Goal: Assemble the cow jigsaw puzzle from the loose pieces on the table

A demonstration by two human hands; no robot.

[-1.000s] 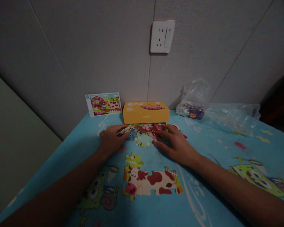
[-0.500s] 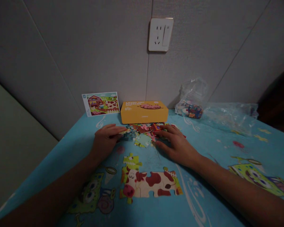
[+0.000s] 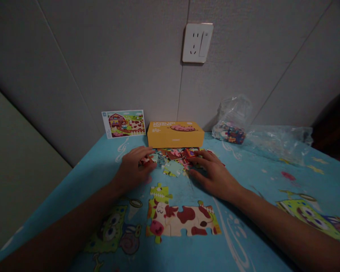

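Note:
A heap of loose puzzle pieces (image 3: 174,160) lies on the blue cartoon tablecloth (image 3: 252,196), just in front of a yellow puzzle box (image 3: 175,134). My left hand (image 3: 133,169) rests at the heap's left edge, fingers curled round a few pieces. At the heap's right side, my right hand (image 3: 214,174) lies flat with fingers stretched out over the pieces. Closer to me sits a joined section showing a spotted cow (image 3: 181,218).
A picture card (image 3: 124,123) of the farm scene leans against the wall, left of the box. A clear plastic bag (image 3: 232,122) with colourful bits and more crumpled plastic (image 3: 280,141) lie at the back right. A wall socket (image 3: 197,42) is above the box.
My left hand's fingers have curled in over pieces at the heap's left edge. The right hand has barely moved. The camera has shifted slightly.

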